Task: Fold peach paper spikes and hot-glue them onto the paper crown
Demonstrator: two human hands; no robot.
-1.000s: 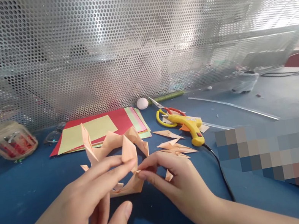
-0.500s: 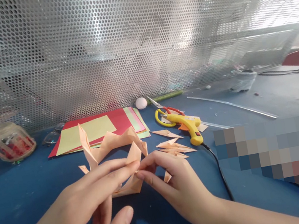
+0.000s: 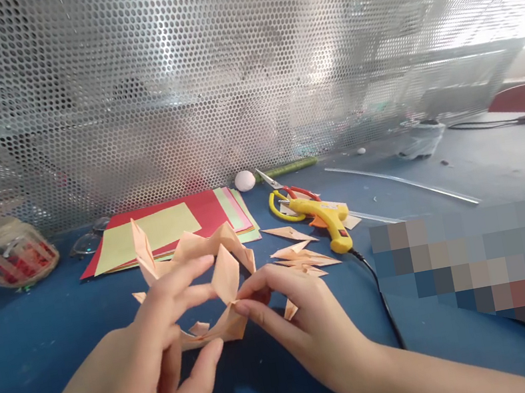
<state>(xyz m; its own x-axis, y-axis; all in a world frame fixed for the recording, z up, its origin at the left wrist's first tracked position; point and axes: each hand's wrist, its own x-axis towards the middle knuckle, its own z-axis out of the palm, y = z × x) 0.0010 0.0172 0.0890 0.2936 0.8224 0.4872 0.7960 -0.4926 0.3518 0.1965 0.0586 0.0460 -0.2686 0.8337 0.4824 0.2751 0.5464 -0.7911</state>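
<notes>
A ring of folded peach paper stands on the blue table in front of me, with pointed pieces rising from it. My right hand pinches the ring's near right edge between thumb and forefinger, at the base of an upright diamond-shaped paper piece. Around the near left side, my left hand is open, its thumb and fingers spread. Its fingertips are close to the diamond piece; whether they touch it I cannot tell. Part of the ring is hidden behind the left hand. Several loose folded peach pieces lie right of the ring.
A yellow glue gun with a black cord lies at the right, beside scissors. Coloured paper sheets, a white egg-shaped ball and a clear jar with red bits stand before a perforated metal screen. Clear sticks lie further right.
My left fingers have drawn back left from the diamond piece and spread apart, and the piece now shows upright. My right hand keeps its pinch. The whole view has shifted slightly.
</notes>
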